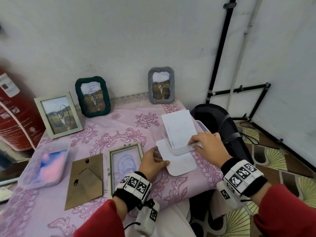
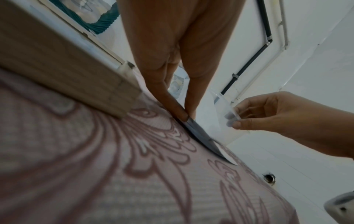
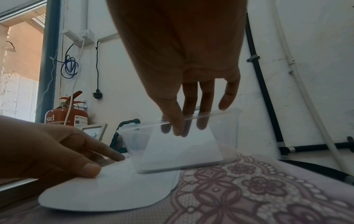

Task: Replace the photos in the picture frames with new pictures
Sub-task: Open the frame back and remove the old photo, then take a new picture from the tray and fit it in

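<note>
hands pinching rounded white card, clear tub

White photo sheet flat on the cloth, one end under a tilted clear tub of prints

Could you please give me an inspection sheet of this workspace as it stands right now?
Surface: table under a pink floral cloth.
Job's things: open frame lying flat, its brown backing board beside it; three frames stand at the back: white, green, grey; loose white photo sheet; clear tub holding white sheets.
Clutter: lidded plastic box, at the left.
Grippers: left hand pinches the loose sheet; right hand grips the tub's rim.
Cables: blue and black leads on the wall.
Surroundings: red extinguisher, black bag, patterned floor.
</note>
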Available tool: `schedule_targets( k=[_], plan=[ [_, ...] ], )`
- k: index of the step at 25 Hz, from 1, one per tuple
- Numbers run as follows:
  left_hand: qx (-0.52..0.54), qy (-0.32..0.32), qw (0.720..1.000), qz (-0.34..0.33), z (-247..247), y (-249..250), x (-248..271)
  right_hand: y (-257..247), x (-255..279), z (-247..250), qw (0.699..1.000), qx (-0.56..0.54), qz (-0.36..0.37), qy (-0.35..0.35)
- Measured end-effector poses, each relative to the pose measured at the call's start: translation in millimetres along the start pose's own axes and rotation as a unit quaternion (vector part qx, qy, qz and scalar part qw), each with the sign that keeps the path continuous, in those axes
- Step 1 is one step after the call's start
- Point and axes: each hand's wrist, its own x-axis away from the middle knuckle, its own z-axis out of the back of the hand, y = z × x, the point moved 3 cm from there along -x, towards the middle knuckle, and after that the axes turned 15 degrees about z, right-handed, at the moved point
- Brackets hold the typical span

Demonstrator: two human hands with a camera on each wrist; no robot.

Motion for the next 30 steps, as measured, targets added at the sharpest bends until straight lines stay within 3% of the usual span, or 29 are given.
schedule_targets(
  k=[4,6,9,11,14,17,21,30],
  plan=[
    [-0.09,0.037,0.995,-0.023,3,8,5,-2,-2,2,1.0,-0.002,-0.001,-0.028],
    [-0.096,0.065,0.992,-0.054,6,15,8,-2,-4,4,0.997,-0.062,-0.015,-0.033],
    [-0.084,0.11,0.981,-0.132,11,33,10,5,-13,10,0.98,-0.189,-0.04,0.039],
    [-0.071,0.125,0.975,-0.169,13,47,8,12,-22,14,0.971,-0.213,-0.061,0.093],
    [-0.125,0.113,0.966,-0.195,5,63,1,23,-37,9,0.97,-0.205,-0.099,0.089],
    [-0.198,0.107,0.96,-0.167,-2,69,-11,30,-49,-1,0.98,-0.164,-0.104,0.033],
    [-0.21,0.106,0.965,-0.115,-10,66,-19,35,-53,-11,0.981,-0.157,-0.109,0.017],
    [-0.139,0.114,0.982,-0.063,-15,62,-17,43,-41,-11,0.956,-0.206,-0.117,0.172]
  ],
)
